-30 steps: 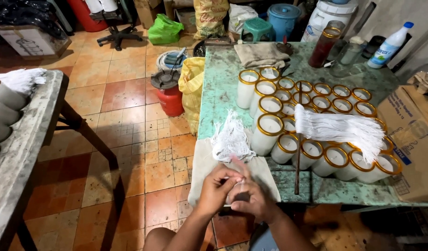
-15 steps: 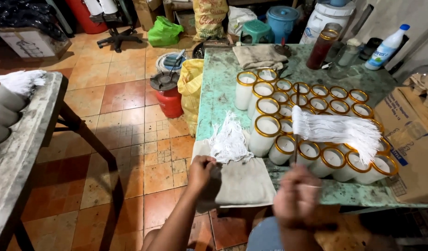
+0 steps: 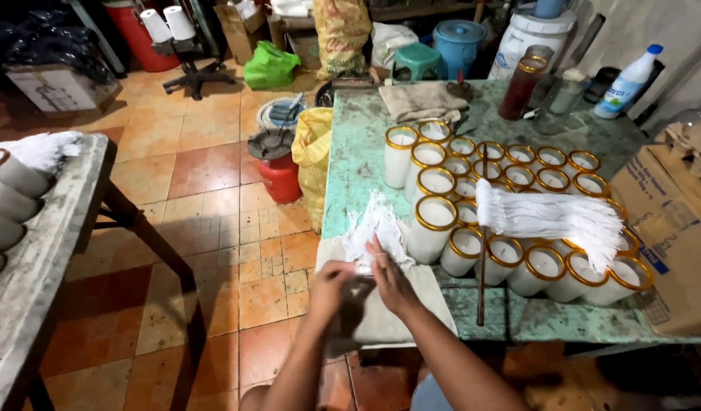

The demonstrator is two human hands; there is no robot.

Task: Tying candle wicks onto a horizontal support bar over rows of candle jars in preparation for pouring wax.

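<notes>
Both hands, left hand [image 3: 331, 283] and right hand [image 3: 388, 275], at white wick pile [image 3: 377, 227]

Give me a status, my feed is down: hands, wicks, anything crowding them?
Both hands together at pile of white wicks. Grip unclear. Gold-rimmed candle glasses close right.
</notes>
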